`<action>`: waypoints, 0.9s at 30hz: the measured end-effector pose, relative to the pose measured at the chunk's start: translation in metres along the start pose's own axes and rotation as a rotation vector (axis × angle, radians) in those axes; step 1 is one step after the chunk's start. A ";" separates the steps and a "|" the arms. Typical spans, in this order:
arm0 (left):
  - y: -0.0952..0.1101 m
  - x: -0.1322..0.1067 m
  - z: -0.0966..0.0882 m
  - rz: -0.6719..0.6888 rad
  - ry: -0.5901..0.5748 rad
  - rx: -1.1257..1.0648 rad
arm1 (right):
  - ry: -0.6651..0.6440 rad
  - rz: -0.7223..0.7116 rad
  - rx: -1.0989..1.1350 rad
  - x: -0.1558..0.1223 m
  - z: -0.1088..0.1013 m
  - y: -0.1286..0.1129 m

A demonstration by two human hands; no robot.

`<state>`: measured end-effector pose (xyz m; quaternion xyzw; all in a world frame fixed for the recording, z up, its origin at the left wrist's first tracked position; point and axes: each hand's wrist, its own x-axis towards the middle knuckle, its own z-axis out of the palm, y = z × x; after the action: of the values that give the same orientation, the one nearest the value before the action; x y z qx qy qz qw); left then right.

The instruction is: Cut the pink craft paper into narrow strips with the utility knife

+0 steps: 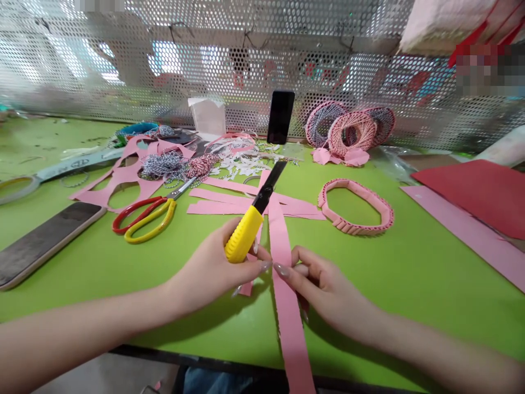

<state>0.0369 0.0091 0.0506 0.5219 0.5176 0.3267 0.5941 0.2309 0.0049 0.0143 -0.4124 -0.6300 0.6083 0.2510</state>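
Observation:
My left hand (215,271) is closed round a yellow and black utility knife (256,210), whose black tip points away over the table. My right hand (318,284) pinches a long pink paper strip (289,306) that runs from the table's middle over its front edge. Both hands meet at the strip, fingertips almost touching. More pink strips (229,205) lie crossed just beyond the knife.
Red and yellow scissors (145,216) lie left of the strips, by a pink sheet with round cut-outs (123,180) and balls of twine (164,163). A pleated pink ring (356,207) sits to the right, woven rings (350,131) and a phone (281,116) stand by the perforated wall, red and pink sheets (479,191) lie far right.

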 end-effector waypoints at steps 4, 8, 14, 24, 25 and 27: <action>0.002 0.002 0.001 0.011 0.015 0.017 | 0.000 0.000 0.009 -0.001 -0.001 0.000; 0.003 0.002 0.003 0.022 0.023 0.056 | -0.002 0.016 0.033 -0.002 -0.001 0.001; -0.002 0.002 0.002 0.106 0.020 0.190 | -0.008 0.017 0.041 -0.001 -0.001 0.003; 0.006 0.004 -0.015 0.138 0.111 0.314 | -0.006 0.038 0.029 -0.001 -0.009 0.004; 0.005 0.000 -0.021 0.135 0.096 0.361 | 0.005 0.030 -0.018 0.000 -0.012 0.004; -0.009 -0.018 -0.046 0.148 0.082 0.487 | 0.033 -0.001 -0.171 0.004 -0.022 0.003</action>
<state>-0.0126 0.0031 0.0503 0.6723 0.5651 0.2557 0.4041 0.2474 0.0198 0.0134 -0.4422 -0.6756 0.5452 0.2256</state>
